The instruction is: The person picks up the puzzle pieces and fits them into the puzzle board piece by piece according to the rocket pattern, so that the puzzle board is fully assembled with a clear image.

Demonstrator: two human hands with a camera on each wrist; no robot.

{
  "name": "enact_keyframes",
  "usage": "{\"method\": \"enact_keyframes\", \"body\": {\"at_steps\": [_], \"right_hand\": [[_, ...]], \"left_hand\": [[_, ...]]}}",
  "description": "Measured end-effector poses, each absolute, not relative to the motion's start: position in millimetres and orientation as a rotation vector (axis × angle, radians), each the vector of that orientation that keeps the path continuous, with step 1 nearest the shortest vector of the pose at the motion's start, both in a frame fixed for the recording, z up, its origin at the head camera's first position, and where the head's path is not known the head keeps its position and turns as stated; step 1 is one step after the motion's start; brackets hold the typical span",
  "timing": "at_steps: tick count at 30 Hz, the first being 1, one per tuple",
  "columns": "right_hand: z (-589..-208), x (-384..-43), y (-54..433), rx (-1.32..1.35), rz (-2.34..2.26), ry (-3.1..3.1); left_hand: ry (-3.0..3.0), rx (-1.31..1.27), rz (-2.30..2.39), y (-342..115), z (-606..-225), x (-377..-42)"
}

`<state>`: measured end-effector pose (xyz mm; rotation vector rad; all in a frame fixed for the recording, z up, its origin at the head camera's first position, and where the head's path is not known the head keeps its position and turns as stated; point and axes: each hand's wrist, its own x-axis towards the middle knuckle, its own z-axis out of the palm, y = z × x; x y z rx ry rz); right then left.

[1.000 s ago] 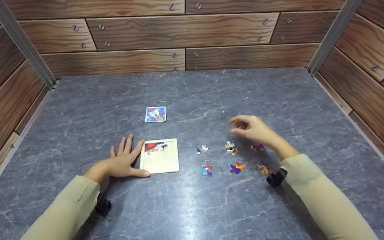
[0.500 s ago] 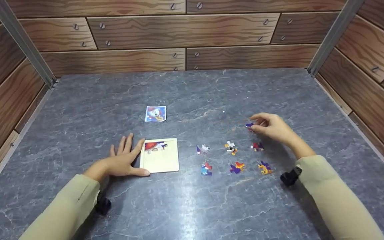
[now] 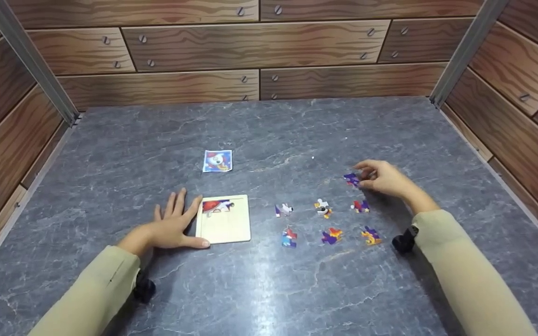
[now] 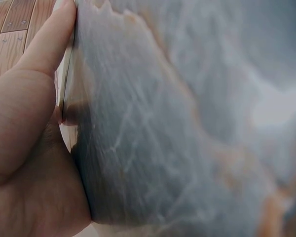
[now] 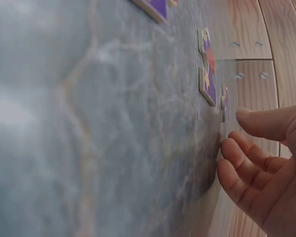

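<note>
In the head view my left hand (image 3: 173, 228) lies spread on the table, its thumb and index finger on the left side of a pale wooden puzzle tray (image 3: 227, 228). One red, white and purple puzzle piece (image 3: 217, 205) sits in the tray's upper left corner. My right hand (image 3: 385, 179), fingers loosely bent, is just beside a purple and red puzzle piece (image 3: 351, 179) that lies on the table. In the right wrist view a small gap shows between the thumb (image 5: 259, 123) and that piece (image 5: 225, 103).
Several puzzle pieces lie in two rows right of the tray, among them a white and purple one (image 3: 285, 209) and a purple and orange one (image 3: 371, 235). A small picture card (image 3: 218, 161) of a cartoon dog lies behind the tray. Wood-patterned walls (image 3: 255, 44) enclose the table.
My right hand has moved right, setting the purple and red puzzle piece down behind the rows and letting it go. My left hand has stayed at the tray.
</note>
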<state>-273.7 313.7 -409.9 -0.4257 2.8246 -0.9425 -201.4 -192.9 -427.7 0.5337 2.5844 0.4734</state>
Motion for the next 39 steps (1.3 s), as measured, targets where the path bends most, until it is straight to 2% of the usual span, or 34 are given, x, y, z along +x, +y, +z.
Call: {"method": "enact_keyframes", "body": {"at_steps": [23,39], "right_hand": [[-416,-286,306,-0.508,-0.892,2.784],[-418,-282,311,-0.451,-0.879,2.778]], "left_hand": [[2.584,0.528,0.472,-193,-427,-201],[2.582,0.524,0.471,-193,-426,-200]]}}
